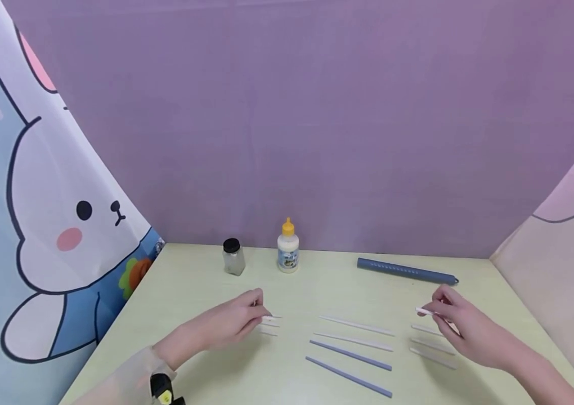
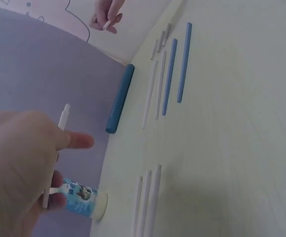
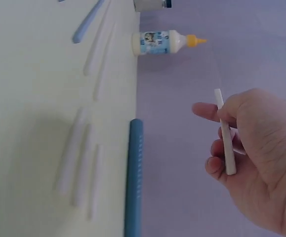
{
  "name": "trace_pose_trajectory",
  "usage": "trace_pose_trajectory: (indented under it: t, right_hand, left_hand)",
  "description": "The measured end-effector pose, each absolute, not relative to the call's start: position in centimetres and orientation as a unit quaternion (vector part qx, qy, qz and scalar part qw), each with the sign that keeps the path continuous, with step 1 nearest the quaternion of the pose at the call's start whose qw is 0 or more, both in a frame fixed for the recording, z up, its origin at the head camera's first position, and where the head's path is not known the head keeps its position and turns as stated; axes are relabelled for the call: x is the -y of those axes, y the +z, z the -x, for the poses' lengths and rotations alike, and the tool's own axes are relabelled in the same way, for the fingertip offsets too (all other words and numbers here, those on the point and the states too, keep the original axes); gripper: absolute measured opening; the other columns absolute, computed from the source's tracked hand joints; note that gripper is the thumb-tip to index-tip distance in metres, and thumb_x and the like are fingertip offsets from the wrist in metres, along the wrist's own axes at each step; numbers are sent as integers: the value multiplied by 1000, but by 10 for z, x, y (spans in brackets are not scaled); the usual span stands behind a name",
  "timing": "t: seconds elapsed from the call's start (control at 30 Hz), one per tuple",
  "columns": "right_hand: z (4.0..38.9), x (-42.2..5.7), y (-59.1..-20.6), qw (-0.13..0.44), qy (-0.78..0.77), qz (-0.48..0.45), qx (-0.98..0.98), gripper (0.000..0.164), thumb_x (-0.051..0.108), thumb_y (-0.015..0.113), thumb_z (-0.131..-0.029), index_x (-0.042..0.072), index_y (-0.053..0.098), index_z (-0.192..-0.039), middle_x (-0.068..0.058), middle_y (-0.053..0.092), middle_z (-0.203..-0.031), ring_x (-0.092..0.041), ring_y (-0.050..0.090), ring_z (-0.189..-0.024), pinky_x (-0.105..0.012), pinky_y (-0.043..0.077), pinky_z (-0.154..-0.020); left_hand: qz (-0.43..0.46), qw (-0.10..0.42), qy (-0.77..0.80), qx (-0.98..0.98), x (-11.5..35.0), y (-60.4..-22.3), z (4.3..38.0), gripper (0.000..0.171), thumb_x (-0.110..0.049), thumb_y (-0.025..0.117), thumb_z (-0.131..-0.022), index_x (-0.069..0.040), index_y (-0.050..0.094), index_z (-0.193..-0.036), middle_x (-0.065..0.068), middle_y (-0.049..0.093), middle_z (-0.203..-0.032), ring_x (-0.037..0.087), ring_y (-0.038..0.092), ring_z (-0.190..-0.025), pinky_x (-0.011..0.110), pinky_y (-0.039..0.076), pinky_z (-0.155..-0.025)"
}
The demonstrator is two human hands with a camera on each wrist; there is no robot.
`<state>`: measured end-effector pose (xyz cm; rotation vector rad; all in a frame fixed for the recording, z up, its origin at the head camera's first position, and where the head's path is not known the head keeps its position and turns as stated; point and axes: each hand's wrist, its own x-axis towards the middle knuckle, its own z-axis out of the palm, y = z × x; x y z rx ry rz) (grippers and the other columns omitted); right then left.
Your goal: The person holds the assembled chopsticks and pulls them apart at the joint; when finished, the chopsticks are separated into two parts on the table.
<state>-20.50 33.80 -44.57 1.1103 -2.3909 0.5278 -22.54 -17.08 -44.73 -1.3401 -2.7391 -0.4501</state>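
My left hand (image 1: 231,320) is raised above the left of the table, pinching a short white stick (image 2: 64,117) between thumb and fingers. Three similar short white sticks (image 2: 145,202) lie side by side below it, partly hidden by the hand in the head view. On the other side, my right hand (image 1: 474,332) holds another short white stick (image 3: 226,143) in the air. Beneath that hand, three more short white sticks (image 1: 433,346) rest in a row. Between the hands lie two long white sticks (image 1: 353,341) and two long blue sticks (image 1: 350,355), roughly parallel and apart.
Toward the back of the pale table (image 1: 191,287) stand a small clear jar (image 1: 234,263) with a black lid and a white bottle (image 1: 288,253) with a yellow nozzle. A dark blue rod (image 1: 407,271) lies at the back right. Behind hangs a purple cloth (image 1: 292,124).
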Motion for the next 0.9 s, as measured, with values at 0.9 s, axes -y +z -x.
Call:
trace_pose_trajectory:
  t: [0.9]
  right_hand:
    - [183,-353,-520,45,274,-346,896,23,1,88,-80,16,77,-93,20,67,-85,13,51,-75,-19,49,-57]
  left_hand:
    - [438,-8,-157,885,172,-503,222,8,-11,80,-94,-17,77,-97,-11,67,-86,-9,51,-76,9,48,-73]
